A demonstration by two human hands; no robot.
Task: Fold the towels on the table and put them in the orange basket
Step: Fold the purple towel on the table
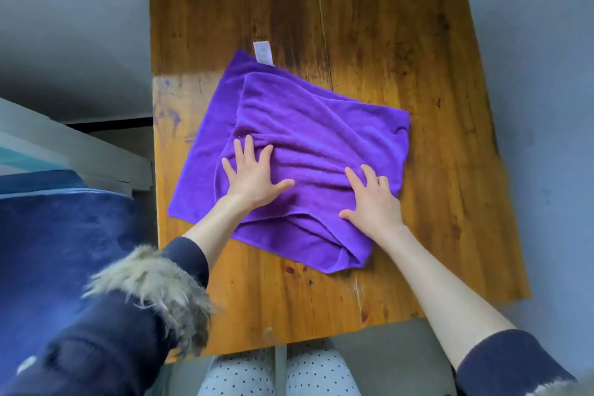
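Grey-blue floor surrounds a worn wooden bench (401,51), its planks stained dark toward the far edge. On its middle lies a purple towel (308,125), folded over once so the upper layer sits askew on the lower one, leaving a strip of the lower layer showing along the left and near edges. A white care label (263,53) sticks out from the towel's far corner onto the wood. The left hand (254,177) lies flat on the upper layer with fingers (239,146) spread and straight, pressing the cloth. The right hand (373,199) presses beside it, fingers released and slightly bent over a ridge of wrinkles. Dark blue sleeves with a fur cuff (151,280) cover the arms. No basket is in view.
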